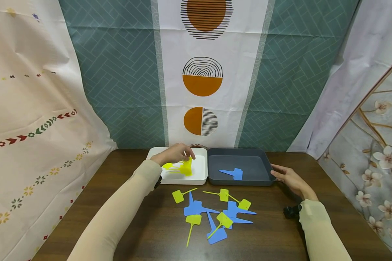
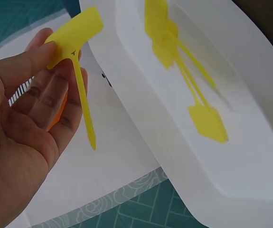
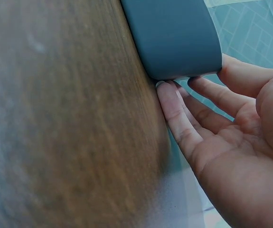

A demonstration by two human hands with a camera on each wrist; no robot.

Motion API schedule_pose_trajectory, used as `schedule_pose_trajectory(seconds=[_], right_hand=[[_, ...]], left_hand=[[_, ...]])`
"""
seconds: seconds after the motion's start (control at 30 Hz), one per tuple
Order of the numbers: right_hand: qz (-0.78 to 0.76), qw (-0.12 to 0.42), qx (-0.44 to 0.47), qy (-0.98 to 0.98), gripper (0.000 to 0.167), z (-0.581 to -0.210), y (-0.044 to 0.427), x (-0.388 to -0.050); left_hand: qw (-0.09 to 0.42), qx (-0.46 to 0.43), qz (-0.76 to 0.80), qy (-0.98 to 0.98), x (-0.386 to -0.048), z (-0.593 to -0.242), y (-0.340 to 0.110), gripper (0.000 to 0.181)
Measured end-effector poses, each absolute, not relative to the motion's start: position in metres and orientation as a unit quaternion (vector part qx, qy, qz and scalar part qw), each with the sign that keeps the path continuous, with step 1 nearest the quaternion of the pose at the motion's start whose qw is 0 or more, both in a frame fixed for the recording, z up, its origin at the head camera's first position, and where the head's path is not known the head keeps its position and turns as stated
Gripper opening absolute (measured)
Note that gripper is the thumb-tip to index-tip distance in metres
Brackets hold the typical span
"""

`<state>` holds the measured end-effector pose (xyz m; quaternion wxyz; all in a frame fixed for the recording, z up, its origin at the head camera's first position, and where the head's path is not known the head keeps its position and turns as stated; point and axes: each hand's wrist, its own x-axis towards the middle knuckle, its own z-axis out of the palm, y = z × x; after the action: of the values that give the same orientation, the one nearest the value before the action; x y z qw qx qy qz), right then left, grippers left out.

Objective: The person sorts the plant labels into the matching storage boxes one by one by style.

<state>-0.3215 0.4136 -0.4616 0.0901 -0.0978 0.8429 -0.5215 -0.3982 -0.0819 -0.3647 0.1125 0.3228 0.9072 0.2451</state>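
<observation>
My left hand (image 1: 175, 153) is over the white tray (image 1: 200, 166), with a yellow T-shaped plant label (image 2: 77, 35) pinched between thumb and fingers, its stem pointing down in the left wrist view. Inside that tray lie several yellow plant labels (image 2: 206, 122), partly overlapping. To the right, a dark grey tray (image 1: 248, 159) contains a blue plant label (image 1: 237, 174). My right hand (image 1: 293, 180) touches the grey tray's right end, fingertips low on its wall and thumb near the rim.
In front of the trays, several yellow labels (image 1: 193, 219) and blue labels (image 1: 217, 236) lie scattered on the brown table (image 1: 143, 232), some overlapping. The trays stand side by side. A patterned curtain (image 1: 127, 90) hangs behind the table.
</observation>
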Motion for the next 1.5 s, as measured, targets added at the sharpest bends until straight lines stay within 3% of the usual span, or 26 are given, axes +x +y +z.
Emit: schedule_pose_trajectory(seconds=[0.93, 1.5], right_hand=[[-0.534, 0.094, -0.104, 0.834, 0.069, -0.461, 0.415, -0.322], [-0.532, 0.099, -0.094, 0.835, 0.071, -0.462, 0.415, -0.323]], left_hand=[[0.127, 0.333, 0.256, 0.899, -0.390, -0.371, -0.087, 0.027], [0.137, 0.389, 0.272, 0.870, -0.345, -0.374, -0.090, 0.026]])
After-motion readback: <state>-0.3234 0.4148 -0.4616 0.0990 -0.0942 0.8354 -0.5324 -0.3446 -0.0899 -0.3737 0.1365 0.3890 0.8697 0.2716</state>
